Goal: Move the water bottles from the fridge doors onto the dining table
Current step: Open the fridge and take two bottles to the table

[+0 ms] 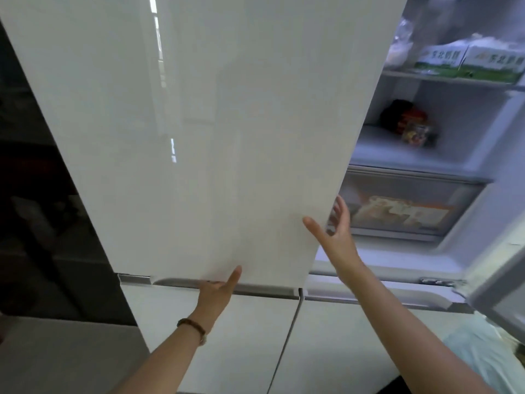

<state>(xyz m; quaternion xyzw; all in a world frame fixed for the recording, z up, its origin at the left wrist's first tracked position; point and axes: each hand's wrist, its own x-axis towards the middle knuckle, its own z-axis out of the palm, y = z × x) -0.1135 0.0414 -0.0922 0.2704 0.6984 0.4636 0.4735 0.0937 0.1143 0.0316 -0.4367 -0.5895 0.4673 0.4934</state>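
Observation:
A tall white fridge fills the view. Its upper left door [199,123] is closed. The upper right door [502,274] stands swung out at the right edge, and the inside is lit. My left hand [217,291] has its fingers hooked under the bottom edge of the left door, thumb up against the panel. My right hand [336,231] is at that door's right edge near the opening, fingers spread, holding nothing. No water bottle shows in this view; the door racks are hidden.
Inside, green-and-white cartons [466,64] sit on the top shelf, dark packets [409,123] on the middle shelf, and a clear drawer [403,206] holds packaged food. Two closed lower doors [341,336] lie below. A dark cabinet [42,223] stands to the left.

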